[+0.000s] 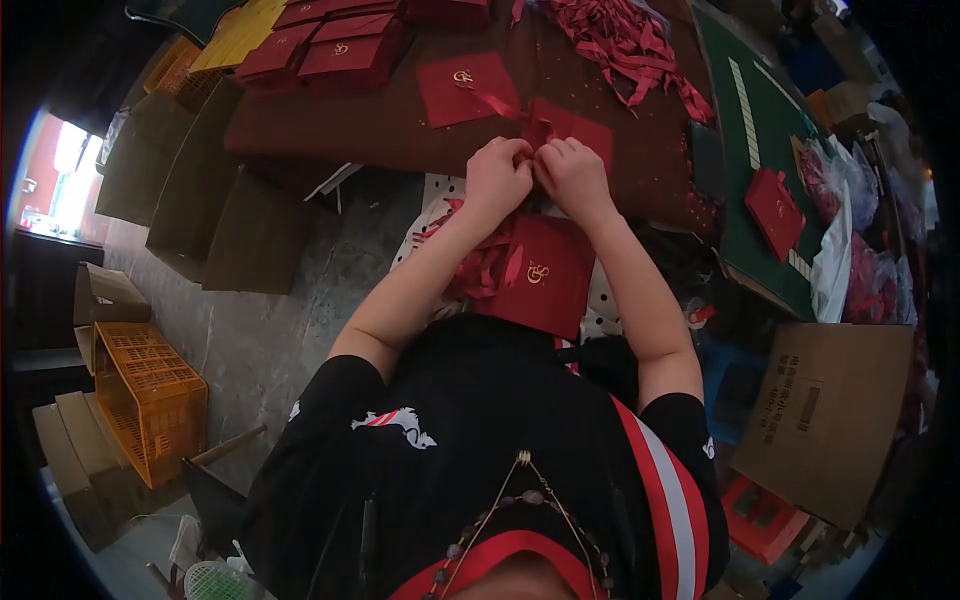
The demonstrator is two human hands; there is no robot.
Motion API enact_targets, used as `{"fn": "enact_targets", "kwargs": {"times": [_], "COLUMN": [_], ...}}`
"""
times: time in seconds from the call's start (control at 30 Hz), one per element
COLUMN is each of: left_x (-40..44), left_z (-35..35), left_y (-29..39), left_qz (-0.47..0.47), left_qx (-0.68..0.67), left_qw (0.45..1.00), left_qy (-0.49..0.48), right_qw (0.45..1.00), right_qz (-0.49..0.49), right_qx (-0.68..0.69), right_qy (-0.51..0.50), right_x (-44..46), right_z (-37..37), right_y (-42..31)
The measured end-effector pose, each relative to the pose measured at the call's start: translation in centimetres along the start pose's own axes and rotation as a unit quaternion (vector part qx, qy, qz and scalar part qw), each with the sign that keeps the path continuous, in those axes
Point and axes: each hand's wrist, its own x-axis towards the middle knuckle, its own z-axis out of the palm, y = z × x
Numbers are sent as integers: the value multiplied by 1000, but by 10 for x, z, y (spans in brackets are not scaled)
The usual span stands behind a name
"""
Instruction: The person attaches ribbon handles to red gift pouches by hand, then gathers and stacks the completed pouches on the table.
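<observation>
Both hands meet at the near edge of the brown-covered table. My left hand has its fingers pinched together, and my right hand is closed the same way right beside it. A red ribbon runs to their fingertips, where the pinched part is mostly hidden. Just beyond my right hand lies a red pouch, partly covered by the hand. Farther left, a flat red pouch with a gold emblem has a ribbon trailing from it. Below my wrists, another gold-marked red pouch rests on my lap beside loose ribbons.
Stacked red pouches sit at the table's far left. A heap of red ribbons lies at the back right, near a dark phone-like object. Cardboard boxes and an orange crate stand around me.
</observation>
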Motion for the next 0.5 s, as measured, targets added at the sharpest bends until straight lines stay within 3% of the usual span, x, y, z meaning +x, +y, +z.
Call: {"fn": "enact_targets", "kwargs": {"times": [0.07,0.13,0.27,0.4,0.47,0.5], "left_x": [0,-1,1,3,5,4], "left_z": [-4,-5,-1,-3,-6,-10], "left_y": [2,5,0,-1,-2,-1], "left_qz": [-27,-28,-5,-25,-10,-10], "left_qx": [-49,-50,-40,-57,75,76], "left_qw": [998,998,999,998,997,997], "left_qy": [-1,3,16,-1,-20,-20], "right_qw": [1000,950,932,961,965,967], "right_qz": [-7,232,265,206,187,186], "right_qx": [16,196,234,181,180,175], "right_qy": [11,-76,-77,-39,-22,-19], "right_x": [-1,-1,0,-6,-8,-8], "right_z": [0,-5,-2,3,6,7], "right_y": [-1,-5,-7,-5,-4,-5]}}
